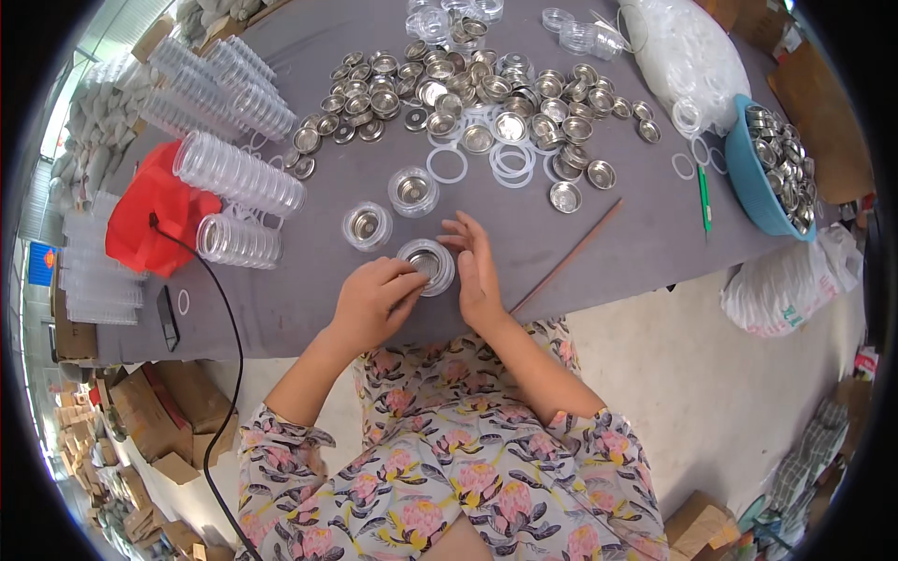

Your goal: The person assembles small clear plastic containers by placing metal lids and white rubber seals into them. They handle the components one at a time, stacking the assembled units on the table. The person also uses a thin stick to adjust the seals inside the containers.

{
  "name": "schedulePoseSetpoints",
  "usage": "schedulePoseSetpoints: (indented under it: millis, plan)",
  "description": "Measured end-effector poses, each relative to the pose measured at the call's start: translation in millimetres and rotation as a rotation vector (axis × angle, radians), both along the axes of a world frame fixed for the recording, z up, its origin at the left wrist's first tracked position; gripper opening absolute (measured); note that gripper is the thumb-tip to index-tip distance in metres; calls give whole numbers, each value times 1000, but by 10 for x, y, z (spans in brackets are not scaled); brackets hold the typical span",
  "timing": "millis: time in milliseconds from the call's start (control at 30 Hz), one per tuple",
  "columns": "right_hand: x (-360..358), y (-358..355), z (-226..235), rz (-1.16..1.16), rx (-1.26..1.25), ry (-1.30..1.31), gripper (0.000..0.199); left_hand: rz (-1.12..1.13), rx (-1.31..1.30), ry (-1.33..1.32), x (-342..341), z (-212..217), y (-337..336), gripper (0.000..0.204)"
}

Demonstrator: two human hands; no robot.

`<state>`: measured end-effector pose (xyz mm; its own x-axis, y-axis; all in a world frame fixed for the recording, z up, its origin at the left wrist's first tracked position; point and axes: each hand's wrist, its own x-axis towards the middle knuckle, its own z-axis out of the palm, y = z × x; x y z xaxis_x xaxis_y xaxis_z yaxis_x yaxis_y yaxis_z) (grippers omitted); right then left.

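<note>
On the table in front of me stands a round clear plastic piece (440,280) with a silvery metal cup (427,265) set in its middle. My left hand (379,294) is at its left side, fingers bent together and fingertips on the cup and rim. Along the right side, my right hand (475,271) is upright with fingers stretched out and apart, holding nothing. Just beyond are two similar clear pieces with metal cups in them, a nearer one (367,226) and a farther one (413,192).
Loose metal cups (383,101) and white rings (447,165) spread across the back. Stacked clear plastic pieces (238,173), a red bag (154,215) and a black cable (224,323) lie left. Rightward are a brown stick (566,257), green pen-like tool (704,201) and blue basin (748,178).
</note>
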<state>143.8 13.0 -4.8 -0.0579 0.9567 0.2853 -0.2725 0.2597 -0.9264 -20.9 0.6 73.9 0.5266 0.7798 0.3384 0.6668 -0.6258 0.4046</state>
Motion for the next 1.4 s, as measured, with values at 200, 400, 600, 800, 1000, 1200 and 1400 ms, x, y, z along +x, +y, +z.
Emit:
schedulePoseSetpoints:
  millis: [200, 400, 600, 800, 1000, 1200, 1400]
  plan:
    - [14, 7, -2, 1, 15, -44, 45, -11, -57, 137, 29, 55, -73, 28]
    - [51, -2, 9, 69, -2, -143, 51, 34, -318, 266, 100, 94, -33, 25]
    - [-6, 13, 0, 55, 169, -351, 73, 86, -321, -111, -67, -119, 16, 20]
    - [-35, -28, 164, 3, 230, -757, 95, 378, -644, -760, -168, -293, -32, 18]
    - [-39, -38, 187, 0, 287, -826, 97, 354, -527, -866, -39, -390, -205, 19]
    - [-3, -24, 87, 5, 208, -674, 88, 492, -860, -1514, -242, -371, -117, 19]
    - [-21, -19, 105, 18, 201, -716, 81, 430, -1030, -1974, -447, 23, -196, 20]
